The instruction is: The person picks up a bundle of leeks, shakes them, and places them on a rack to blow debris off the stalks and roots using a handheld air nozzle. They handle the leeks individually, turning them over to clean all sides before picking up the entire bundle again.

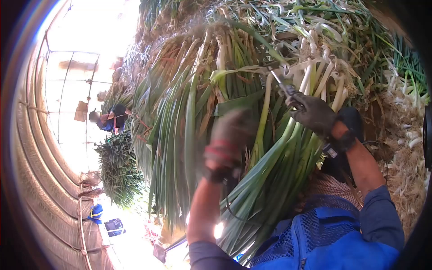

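Note:
My right hand point(315, 114), in a dark glove, is closed around a slim metal-tipped tool point(281, 82) that points up and left. Below it lies a bunch of leeks point(288, 144), white root ends toward the top and long green leaves running down toward my lap. My left hand point(230, 135), gloved with a red band at the wrist, is smeared by motion in front of more leeks point(180, 121); its fingers cannot be made out. A pale, loose leaf point(238, 72) stretches across close to the tool's tip.
Trimmings and loose leaves point(360, 40) are heaped at the top right. Roots and white scraps point(407, 148) cover the right side. Another person point(116, 118) bends at the left near a leafy pile point(119, 166). A ribbed plastic wall point(40, 189) curves along the far left.

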`<state>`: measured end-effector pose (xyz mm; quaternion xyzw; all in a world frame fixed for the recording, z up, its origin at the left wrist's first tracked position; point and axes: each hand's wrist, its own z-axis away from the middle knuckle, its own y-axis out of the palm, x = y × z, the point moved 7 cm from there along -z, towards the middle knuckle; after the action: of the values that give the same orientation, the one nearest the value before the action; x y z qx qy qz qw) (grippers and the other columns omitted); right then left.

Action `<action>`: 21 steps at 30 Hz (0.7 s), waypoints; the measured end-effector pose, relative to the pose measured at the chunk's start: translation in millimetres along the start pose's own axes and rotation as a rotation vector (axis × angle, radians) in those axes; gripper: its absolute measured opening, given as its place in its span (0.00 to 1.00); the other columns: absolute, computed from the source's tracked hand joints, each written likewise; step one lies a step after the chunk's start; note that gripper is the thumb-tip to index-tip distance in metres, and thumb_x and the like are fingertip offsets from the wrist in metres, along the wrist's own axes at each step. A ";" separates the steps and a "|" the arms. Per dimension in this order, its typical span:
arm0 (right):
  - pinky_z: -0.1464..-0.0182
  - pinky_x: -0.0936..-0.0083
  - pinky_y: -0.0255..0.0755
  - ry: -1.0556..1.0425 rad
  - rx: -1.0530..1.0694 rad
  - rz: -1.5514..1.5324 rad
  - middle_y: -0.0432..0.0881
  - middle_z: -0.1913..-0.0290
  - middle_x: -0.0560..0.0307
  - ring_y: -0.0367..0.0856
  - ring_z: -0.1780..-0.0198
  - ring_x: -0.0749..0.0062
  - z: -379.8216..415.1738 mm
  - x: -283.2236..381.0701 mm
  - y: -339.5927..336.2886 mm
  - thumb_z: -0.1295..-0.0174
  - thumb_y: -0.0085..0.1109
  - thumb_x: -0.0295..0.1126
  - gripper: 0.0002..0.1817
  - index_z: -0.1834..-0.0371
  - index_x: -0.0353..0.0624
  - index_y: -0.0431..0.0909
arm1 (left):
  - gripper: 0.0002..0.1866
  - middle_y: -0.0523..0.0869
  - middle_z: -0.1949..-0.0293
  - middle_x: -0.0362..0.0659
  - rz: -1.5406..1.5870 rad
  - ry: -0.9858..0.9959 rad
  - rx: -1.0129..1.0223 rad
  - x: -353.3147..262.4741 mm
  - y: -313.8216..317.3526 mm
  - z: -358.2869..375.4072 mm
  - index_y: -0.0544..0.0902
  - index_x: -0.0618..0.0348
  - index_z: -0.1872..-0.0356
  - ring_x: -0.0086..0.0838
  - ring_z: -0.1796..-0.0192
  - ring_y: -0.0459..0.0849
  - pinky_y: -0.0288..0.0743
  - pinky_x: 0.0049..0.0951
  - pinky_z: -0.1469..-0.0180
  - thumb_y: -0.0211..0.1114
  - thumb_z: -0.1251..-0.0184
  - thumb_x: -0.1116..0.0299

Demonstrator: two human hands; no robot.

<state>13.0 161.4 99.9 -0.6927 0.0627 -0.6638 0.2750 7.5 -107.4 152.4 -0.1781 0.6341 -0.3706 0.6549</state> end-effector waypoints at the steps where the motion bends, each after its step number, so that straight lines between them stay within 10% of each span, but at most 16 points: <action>1: 0.45 0.64 0.81 0.015 0.004 -0.092 0.89 0.47 0.45 0.91 0.50 0.58 2.7 -6.8 3.1 0.34 0.69 0.39 0.24 0.36 0.44 0.80 | 0.20 0.91 0.58 0.49 -0.154 0.153 -0.172 4.0 -42.2 -17.7 0.86 0.61 0.43 0.36 0.56 0.91 0.84 0.34 0.51 0.72 0.32 0.63; 4: 0.42 0.71 0.82 0.093 0.048 -0.274 0.90 0.46 0.48 0.90 0.47 0.69 23.8 17.5 6.9 0.30 0.67 0.34 0.27 0.28 0.47 0.78 | 0.23 0.91 0.54 0.57 -1.066 -0.081 -0.573 -1.5 -123.7 -32.0 0.86 0.60 0.42 0.52 0.48 0.90 0.83 0.44 0.44 0.72 0.36 0.60; 7: 0.42 0.69 0.82 -0.083 0.267 -0.249 0.88 0.43 0.47 0.89 0.47 0.69 29.9 43.5 37.6 0.31 0.68 0.34 0.33 0.22 0.51 0.72 | 0.16 0.89 0.55 0.59 -0.940 -0.336 -0.352 54.8 -140.6 -37.7 0.87 0.59 0.49 0.58 0.48 0.88 0.81 0.51 0.44 0.68 0.35 0.65; 16: 0.42 0.69 0.80 -0.177 0.316 -0.491 0.89 0.46 0.49 0.89 0.46 0.69 14.2 79.0 74.7 0.30 0.67 0.33 0.27 0.28 0.44 0.75 | 0.23 0.91 0.52 0.54 -0.866 -0.267 -0.129 3.1 -56.6 48.1 0.86 0.57 0.42 0.51 0.47 0.89 0.81 0.47 0.44 0.72 0.36 0.58; 21: 0.40 0.68 0.80 -0.095 0.393 -0.322 0.89 0.44 0.43 0.90 0.46 0.61 9.5 93.2 73.2 0.28 0.64 0.36 0.30 0.24 0.42 0.71 | 0.18 0.92 0.56 0.52 -0.631 -0.248 -0.297 11.9 -64.6 43.4 0.89 0.59 0.48 0.45 0.55 0.91 0.82 0.43 0.50 0.71 0.30 0.57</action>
<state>52.8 60.6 148.7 -0.6575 -0.1915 -0.6652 0.2975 31.6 -168.9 195.2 -0.5014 0.5106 -0.4340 0.5473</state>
